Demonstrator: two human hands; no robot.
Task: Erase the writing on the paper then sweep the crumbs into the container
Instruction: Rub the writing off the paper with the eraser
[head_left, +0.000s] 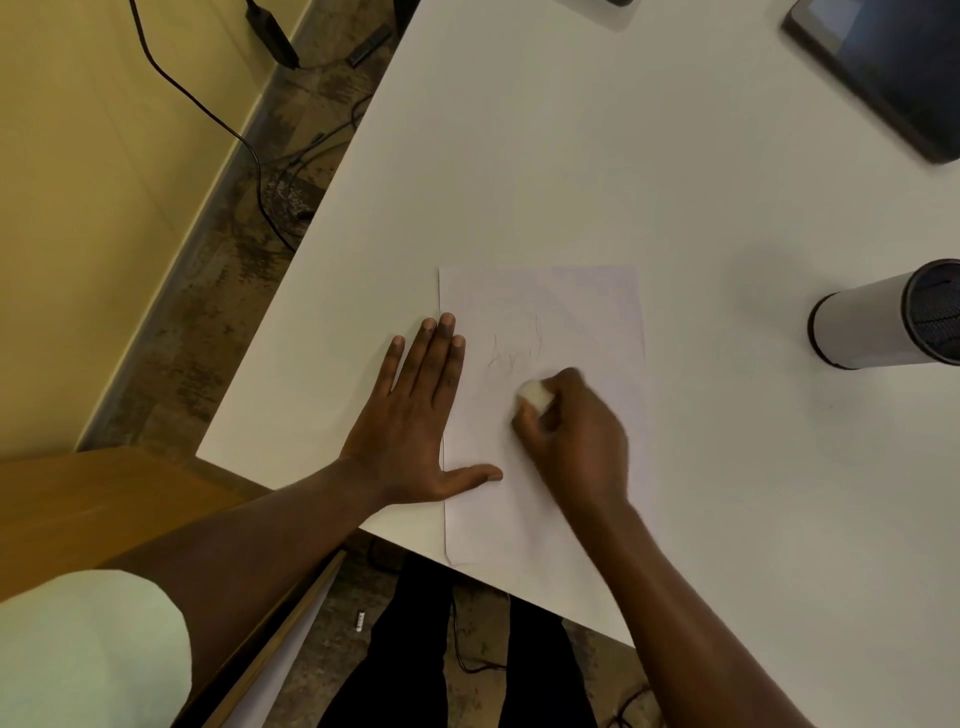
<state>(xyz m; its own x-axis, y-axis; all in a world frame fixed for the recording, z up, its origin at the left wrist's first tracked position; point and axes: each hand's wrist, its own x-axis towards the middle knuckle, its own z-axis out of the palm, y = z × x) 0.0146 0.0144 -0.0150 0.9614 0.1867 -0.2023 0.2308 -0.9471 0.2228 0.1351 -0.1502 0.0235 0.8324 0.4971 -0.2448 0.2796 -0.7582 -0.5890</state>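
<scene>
A white sheet of paper (587, 312) lies near the front edge of the white table (571, 156), with faint pencil writing (517, 348) at its middle. My left hand (415, 415) rests flat, fingers spread, on the paper's left edge. My right hand (576, 436) is closed around a white eraser (535, 395), whose tip is on the paper just below the writing. A grey cylindrical container (872, 332) with a dark mesh inside stands at the right, apart from the paper.
A dark tablet or screen (893, 67) lies at the table's far right corner. Left of the table the floor (291, 171) holds cables and a power adapter (272, 34). A wooden chair or bench (93, 509) sits at the lower left.
</scene>
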